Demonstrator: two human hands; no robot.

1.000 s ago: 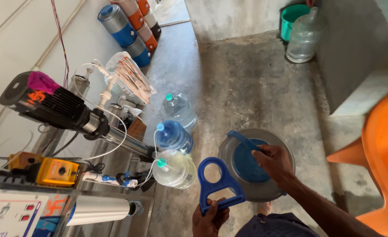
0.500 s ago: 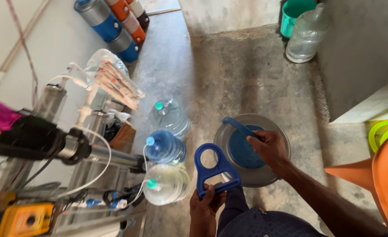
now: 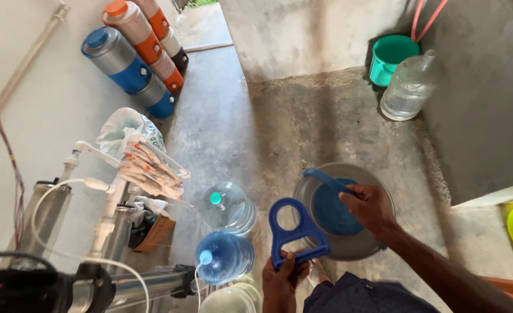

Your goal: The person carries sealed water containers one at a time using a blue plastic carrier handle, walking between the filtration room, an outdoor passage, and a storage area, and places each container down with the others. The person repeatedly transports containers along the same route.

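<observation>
My left hand (image 3: 281, 281) grips the bottom bar of a blue plastic bottle-carrier handle (image 3: 296, 230), holding it upright at the lower middle. My right hand (image 3: 370, 204) holds the handle of a blue scoop (image 3: 330, 203) that rests inside a round grey metal basin (image 3: 368, 242) on the concrete floor. To the left of the handle stand large water bottles: one with a green cap (image 3: 228, 206), one bluish with a light blue cap (image 3: 224, 256), and a third (image 3: 228, 300) partly cut off at the bottom edge.
Metal cylinders with white pipes and tubing (image 3: 103, 226) fill the lower left, with a white bag (image 3: 130, 139) on them. Blue and orange filter canisters (image 3: 135, 55) lie along the wall at upper left. A teal bucket (image 3: 388, 58) and a clear jug (image 3: 409, 87) stand at upper right.
The view has tilted up and toward the far floor. My left hand still holds the blue carrier handle, my right hand stays on the scoop in the basin.
</observation>
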